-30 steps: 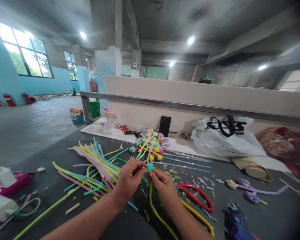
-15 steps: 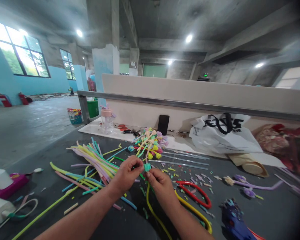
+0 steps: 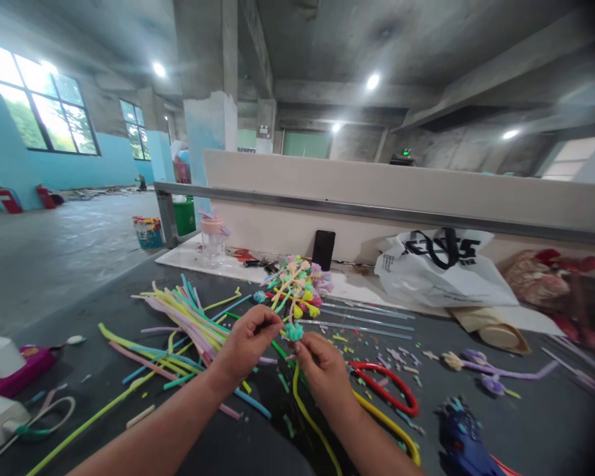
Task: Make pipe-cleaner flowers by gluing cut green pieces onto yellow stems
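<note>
A small teal flower head [image 3: 293, 332] of fuzzy pipe cleaner is between my two hands, above the middle of the dark table. My right hand [image 3: 322, 363] pinches its lower right side with thumb and forefinger. At its upper left, my left hand [image 3: 248, 340] has thumb and fingertips closed together; whether they grip a petal is too small to tell. Just behind lies a bunch of pipe-cleaner flowers [image 3: 297, 281] in yellow, peach, purple and green. Loose pipe cleaners [image 3: 188, 324] are heaped to the left, partly behind my left hand.
Right of my hands lie a red loop handle [image 3: 414, 400], a curved yellow piece [image 3: 394, 428] and a dark blue tool [image 3: 469, 439]. Clear rods [image 3: 371, 324], scraps, a phone [image 3: 323, 250], a clear bottle [image 3: 212, 244] and a white bag [image 3: 441, 274] are farther back.
The teal flower head shows more of its fluffy loops between my fingers. Both hands have shifted only slightly, and the view has tilted a little.
</note>
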A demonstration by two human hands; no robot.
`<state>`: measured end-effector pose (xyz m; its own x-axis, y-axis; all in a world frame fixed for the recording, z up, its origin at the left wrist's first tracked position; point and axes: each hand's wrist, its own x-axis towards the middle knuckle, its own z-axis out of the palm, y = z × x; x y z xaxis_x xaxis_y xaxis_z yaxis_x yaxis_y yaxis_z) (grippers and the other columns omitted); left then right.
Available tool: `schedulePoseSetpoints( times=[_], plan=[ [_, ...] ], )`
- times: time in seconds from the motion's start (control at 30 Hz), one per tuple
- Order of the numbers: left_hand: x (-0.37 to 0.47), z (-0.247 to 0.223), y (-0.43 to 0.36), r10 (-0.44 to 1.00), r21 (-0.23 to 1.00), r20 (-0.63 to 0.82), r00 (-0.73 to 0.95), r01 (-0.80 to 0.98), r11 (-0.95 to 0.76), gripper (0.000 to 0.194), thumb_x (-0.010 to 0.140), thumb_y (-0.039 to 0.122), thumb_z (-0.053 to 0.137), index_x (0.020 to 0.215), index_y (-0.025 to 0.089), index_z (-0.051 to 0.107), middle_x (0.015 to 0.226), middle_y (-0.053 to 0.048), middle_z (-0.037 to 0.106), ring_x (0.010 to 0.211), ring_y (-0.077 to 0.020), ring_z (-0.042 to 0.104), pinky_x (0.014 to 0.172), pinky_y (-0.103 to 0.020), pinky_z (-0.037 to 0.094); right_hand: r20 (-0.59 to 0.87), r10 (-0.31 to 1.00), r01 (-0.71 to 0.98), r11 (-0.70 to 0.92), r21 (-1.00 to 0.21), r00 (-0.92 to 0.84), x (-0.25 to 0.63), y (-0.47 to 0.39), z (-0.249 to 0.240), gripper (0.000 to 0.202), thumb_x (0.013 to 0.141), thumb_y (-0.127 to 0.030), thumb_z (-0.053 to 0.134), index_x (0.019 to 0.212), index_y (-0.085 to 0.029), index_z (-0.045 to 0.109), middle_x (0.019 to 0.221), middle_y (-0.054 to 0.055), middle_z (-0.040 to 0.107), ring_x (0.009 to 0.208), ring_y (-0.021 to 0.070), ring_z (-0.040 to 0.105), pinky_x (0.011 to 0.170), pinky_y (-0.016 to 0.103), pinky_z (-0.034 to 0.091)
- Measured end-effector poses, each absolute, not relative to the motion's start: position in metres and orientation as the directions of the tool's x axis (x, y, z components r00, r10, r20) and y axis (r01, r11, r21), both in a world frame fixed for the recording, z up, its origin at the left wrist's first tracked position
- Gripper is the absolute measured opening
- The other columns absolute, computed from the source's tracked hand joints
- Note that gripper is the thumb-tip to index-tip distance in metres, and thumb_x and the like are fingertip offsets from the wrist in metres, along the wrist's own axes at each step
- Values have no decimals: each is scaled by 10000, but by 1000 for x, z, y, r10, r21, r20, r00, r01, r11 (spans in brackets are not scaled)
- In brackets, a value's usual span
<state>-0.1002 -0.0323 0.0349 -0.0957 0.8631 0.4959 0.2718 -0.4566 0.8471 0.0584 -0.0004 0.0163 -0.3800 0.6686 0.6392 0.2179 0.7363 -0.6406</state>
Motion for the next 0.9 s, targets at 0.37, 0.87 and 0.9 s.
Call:
schedulePoseSetpoints(
  times=[0.37,0.87,0.9],
  plan=[
    [-113,49,-37,867,836,498,11,261,-483,76,764,223,541,732,156,554,765,-6,493,721,-116,468,671,-226,374,815,342,243,936,-253,-468,62,-2,16,146,808,-75,443,785,-189,532,699,40,588,655,153,507,617,287,419],
    [-124,54,-36,918,833,341,202,387,-394,167,713,285,599,651,130,591,673,5,500,618,-99,456,576,-207,367,769,324,282,940,-194,-551,62,-2,11,145,820,-71,452,768,-170,545,768,72,607,745,171,529,682,327,427],
    [-125,54,-35,918,822,340,204,409,-395,173,707,292,605,644,130,596,662,6,504,617,-101,460,575,-206,369,770,322,287,939,-188,-551,62,-3,11,144,822,-76,451,775,-170,549,764,71,606,743,171,530,677,325,429]
  ],
)
